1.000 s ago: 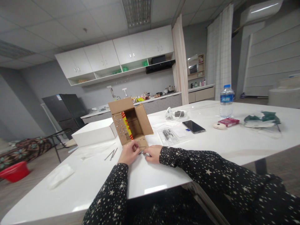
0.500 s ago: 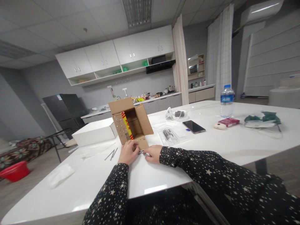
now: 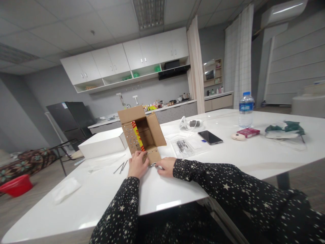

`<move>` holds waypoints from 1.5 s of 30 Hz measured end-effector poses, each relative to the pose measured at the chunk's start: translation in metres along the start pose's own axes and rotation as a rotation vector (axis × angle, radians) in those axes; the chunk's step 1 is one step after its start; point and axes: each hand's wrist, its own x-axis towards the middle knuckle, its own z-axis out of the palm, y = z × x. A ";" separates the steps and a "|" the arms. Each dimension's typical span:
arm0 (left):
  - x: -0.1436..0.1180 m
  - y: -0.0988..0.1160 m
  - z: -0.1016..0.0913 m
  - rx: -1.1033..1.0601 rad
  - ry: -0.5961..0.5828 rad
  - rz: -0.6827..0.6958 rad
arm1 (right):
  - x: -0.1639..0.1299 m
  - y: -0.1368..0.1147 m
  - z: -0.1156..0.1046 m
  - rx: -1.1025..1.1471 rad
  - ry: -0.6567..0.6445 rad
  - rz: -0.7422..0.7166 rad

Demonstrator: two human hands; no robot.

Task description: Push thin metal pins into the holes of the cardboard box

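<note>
Cardboard box (image 3: 142, 134) lies on its side on white counter (image 3: 228, 159), open mouth toward the person, flaps spread; its low front flap sits directly at the fingers of both hands. Left hand (image 3: 137, 165) rests on the counter at the flap's left corner, fingers (image 3: 141, 156) curled up against the flap edge, touching it; whether they pinch it cannot be told. Between the two hands, just under the flap, a small metal piece (image 3: 152, 164), too small to identify. Right hand (image 3: 166, 166) lies just right of it, fingers pointing left and bunched toward the piece; contact likely, grip hidden, so closed or loose unclear. Left of the left fingers, loose thin metal rods (image 3: 121, 167) on the counter, near but apart; beyond them a white box (image 3: 103, 143) just beside the cardboard box. Right of the right fingers, a clear bag of small parts (image 3: 182, 147), then a phone (image 3: 210, 137), well apart. Both sleeves cut off at bottom edge.
</note>
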 end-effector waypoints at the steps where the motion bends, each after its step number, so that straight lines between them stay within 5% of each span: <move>1: 0.000 0.000 0.000 -0.004 0.002 0.003 | 0.000 0.000 0.000 -0.003 0.003 0.001; 45: 0.000 0.000 0.001 -0.107 -0.012 -0.055 | 0.002 0.001 0.002 -0.001 -0.008 0.017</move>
